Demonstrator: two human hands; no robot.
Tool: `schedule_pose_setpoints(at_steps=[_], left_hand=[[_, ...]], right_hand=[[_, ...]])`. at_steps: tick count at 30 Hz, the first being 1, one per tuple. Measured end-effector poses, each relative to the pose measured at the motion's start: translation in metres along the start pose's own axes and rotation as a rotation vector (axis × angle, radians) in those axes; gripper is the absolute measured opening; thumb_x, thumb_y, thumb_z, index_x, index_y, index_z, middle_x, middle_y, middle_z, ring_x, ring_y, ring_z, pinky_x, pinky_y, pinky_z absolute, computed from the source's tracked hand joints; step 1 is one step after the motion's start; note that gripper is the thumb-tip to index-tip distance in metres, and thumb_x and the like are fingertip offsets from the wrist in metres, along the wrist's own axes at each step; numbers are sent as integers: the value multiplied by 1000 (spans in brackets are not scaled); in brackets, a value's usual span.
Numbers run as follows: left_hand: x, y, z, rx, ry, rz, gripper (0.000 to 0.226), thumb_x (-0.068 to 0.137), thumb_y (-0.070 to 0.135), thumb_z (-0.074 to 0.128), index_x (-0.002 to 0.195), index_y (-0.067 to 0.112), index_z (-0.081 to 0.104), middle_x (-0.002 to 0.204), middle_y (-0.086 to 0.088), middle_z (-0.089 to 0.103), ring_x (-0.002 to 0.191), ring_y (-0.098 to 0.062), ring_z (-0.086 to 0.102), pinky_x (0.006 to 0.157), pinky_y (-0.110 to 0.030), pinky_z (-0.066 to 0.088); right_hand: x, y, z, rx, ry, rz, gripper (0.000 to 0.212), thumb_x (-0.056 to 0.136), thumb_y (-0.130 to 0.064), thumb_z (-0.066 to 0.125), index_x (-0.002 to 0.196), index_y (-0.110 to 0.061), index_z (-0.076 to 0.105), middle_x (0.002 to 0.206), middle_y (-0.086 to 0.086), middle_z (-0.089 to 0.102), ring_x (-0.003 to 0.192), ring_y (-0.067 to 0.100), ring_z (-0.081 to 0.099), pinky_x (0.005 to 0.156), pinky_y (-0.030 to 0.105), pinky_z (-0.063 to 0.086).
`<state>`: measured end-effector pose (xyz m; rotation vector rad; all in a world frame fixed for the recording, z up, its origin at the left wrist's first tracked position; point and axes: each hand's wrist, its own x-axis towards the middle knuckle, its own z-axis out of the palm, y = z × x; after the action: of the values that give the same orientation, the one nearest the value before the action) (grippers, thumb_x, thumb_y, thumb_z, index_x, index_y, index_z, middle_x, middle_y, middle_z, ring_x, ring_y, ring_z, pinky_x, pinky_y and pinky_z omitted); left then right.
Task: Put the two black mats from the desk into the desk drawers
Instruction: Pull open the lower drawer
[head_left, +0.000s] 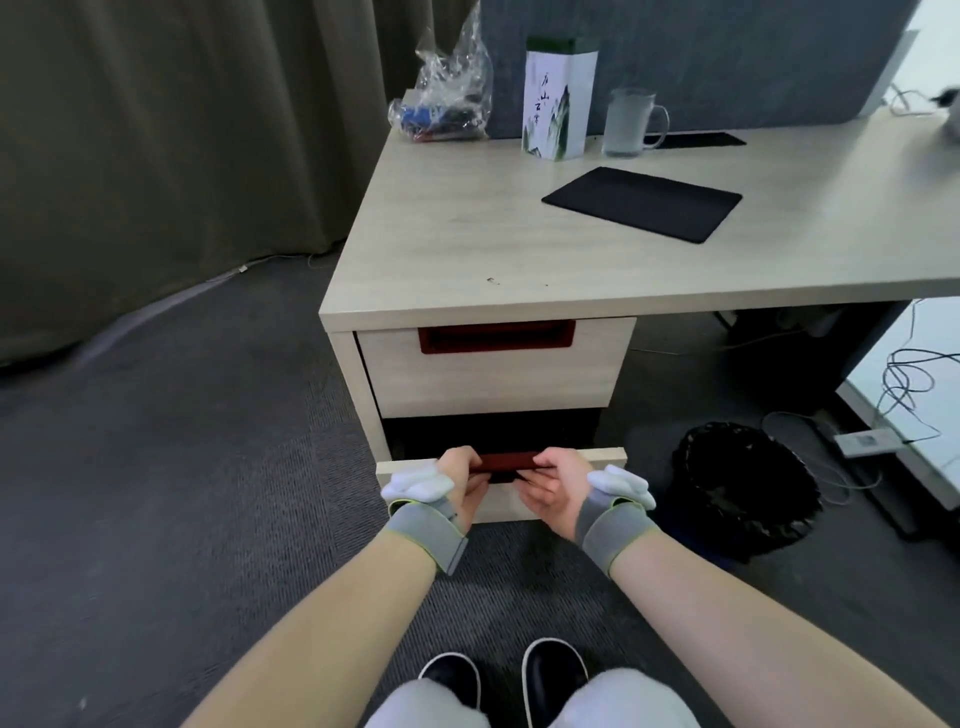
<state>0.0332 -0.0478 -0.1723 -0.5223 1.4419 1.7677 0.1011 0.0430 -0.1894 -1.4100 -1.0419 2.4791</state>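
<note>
red handle (505, 462) of lower drawer (602, 457) gripped by both hands (511, 486).

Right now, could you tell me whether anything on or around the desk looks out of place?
Nothing looks damaged or spilled. The flat black rectangular mat lies askew on the pale wooden desk, and loose cables trail across the floor at right.

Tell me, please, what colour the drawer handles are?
Dark red, seen in the head view on the upper drawer handle.

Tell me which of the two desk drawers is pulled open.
The lower drawer: its front juts out from the cabinet, with both hands on its red handle. The upper drawer sits nearly flush, untouched.
</note>
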Motion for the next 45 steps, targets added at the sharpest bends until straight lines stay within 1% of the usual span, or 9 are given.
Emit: schedule_pose_setpoints(at_steps=[3, 9, 12, 17, 22, 27, 31, 37, 45], left_hand=[[-21, -15, -16, 4, -23, 8, 15, 92, 5, 40, 78, 4, 44, 77, -13, 49, 76, -19, 56, 97, -28, 43], [-70, -56, -39, 48, 9, -6, 21, 92, 7, 43, 70, 8, 42, 73, -10, 46, 62, -15, 49, 60, -21, 42], [-91, -73, -52, 68, 9, -19, 23, 91, 8, 44, 68, 7, 43, 71, -10, 46, 60, -15, 47, 59, -20, 41], [-125, -101, -72, 129, -16, -16, 23, 91, 9, 43, 68, 6, 43, 71, -9, 45, 59, -14, 46, 55, -18, 40], [-143, -117, -86, 183, -31, -2, 17, 89, 8, 43, 72, 8, 43, 70, -7, 40, 56, -13, 40, 29, -7, 34], [-163, -124, -98, 207, -57, -38, 11, 88, 9, 46, 81, 1, 48, 76, -11, 47, 60, -17, 48, 46, -18, 44], [-182, -109, -92, 331, -73, -39, 13, 90, 6, 42, 79, -1, 44, 71, -14, 45, 60, -23, 49, 42, -26, 48], [-213, -61, -55, 335, -196, 116, 25, 93, 8, 37, 68, 6, 40, 68, -8, 40, 58, -18, 43, 51, -22, 44], [-241, 14, 16, 505, -264, 268, 26, 93, 11, 38, 69, 13, 47, 72, 2, 53, 65, -9, 50, 62, -20, 38]], right_hand=[[-31, 17, -14, -24, -11, 14, 25, 94, -14, 39, 116, -8, 50, 113, 9, 64, 81, 19, 58, 69, 27, 45], [-94, 57, -33, -44, 5, 28, 25, 95, -11, 38, 111, -3, 55, 133, 15, 56, 109, 23, 54, 104, 38, 40], [-114, 72, -40, -40, 17, 47, 18, 94, -11, 39, 97, -4, 55, 136, 16, 55, 109, 24, 55, 107, 40, 38], [-147, 98, -52, -17, 22, 40, 43, 92, -11, 43, 132, 6, 46, 131, 18, 57, 93, 23, 64, 107, 39, 40], [-167, 117, -62, -12, 45, 13, 34, 92, -9, 45, 117, 12, 52, 133, 24, 54, 126, 29, 55, 108, 35, 42], [-185, 127, -69, -89, 44, 6, 20, 92, -8, 43, 104, 6, 50, 99, 19, 60, 115, 29, 60, 106, 37, 44], [-201, 109, -66, -349, 30, 91, 17, 89, -13, 44, 85, 2, 49, 81, 15, 61, 66, 27, 60, 60, 36, 49], [-226, 52, -37, -309, -104, -55, 20, 94, -11, 37, 82, -1, 50, 81, 13, 59, 79, 25, 61, 82, 36, 48], [-234, -43, -10, -296, -169, -245, 22, 92, -9, 36, 73, -9, 48, 80, 6, 58, 70, 17, 58, 61, 28, 47]])
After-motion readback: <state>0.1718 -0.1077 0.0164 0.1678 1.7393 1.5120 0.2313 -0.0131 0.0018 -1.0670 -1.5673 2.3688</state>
